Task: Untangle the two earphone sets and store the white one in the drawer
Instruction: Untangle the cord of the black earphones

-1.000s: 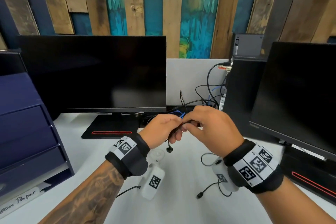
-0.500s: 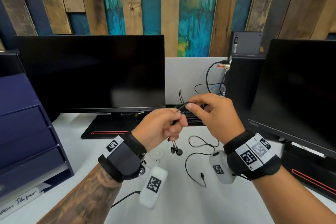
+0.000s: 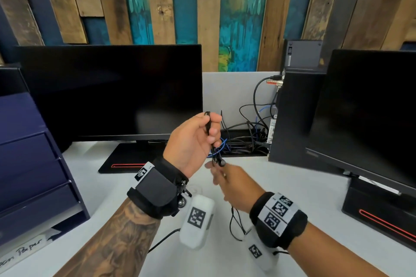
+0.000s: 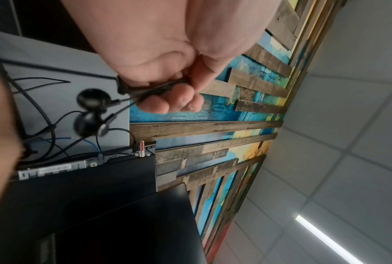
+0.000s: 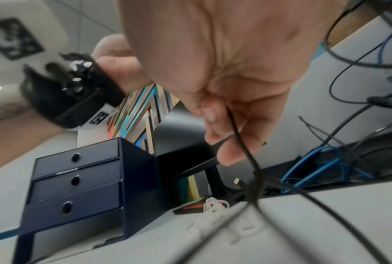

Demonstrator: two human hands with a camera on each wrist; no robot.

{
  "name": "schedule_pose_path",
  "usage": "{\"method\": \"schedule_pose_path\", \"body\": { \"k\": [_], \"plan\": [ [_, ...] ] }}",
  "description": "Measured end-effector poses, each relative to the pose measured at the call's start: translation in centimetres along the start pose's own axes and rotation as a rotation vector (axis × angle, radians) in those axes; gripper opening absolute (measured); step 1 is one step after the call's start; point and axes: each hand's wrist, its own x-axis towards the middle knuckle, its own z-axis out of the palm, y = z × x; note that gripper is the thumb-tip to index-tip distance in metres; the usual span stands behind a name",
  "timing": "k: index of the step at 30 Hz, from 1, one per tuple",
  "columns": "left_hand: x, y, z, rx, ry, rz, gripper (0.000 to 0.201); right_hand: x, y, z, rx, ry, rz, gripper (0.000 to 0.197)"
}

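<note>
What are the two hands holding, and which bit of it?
The left hand grips the black earphones by the bunched cable near the buds. The right hand pinches the same black cable lower down.

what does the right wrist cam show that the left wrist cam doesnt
Only the right wrist view shows the white earphones lying on the desk, the navy drawers all closed, and the right hand with fingers curled round the black cord. Only the left wrist view shows the two black earbuds dangling from the left hand, and the ceiling light. Both show the plank wall and a dark monitor.
</note>
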Motion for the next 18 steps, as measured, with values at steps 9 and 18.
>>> {"method": "schedule_pose_path", "body": {
  "k": [9, 18],
  "plan": [
    [0.5, -2.8, -3.2, 0.615, 0.072, 0.035, 0.026, -3.1, -2.8, -1.9, -0.245, -0.17, -0.169, 0.025],
    [-1.5, -3.1, -1.9, 0.615, -0.135, -0.122, 0.044, -1.7, -4.7, -8.0, -0.28, 0.322, -0.344, 0.009]
  ]
}}
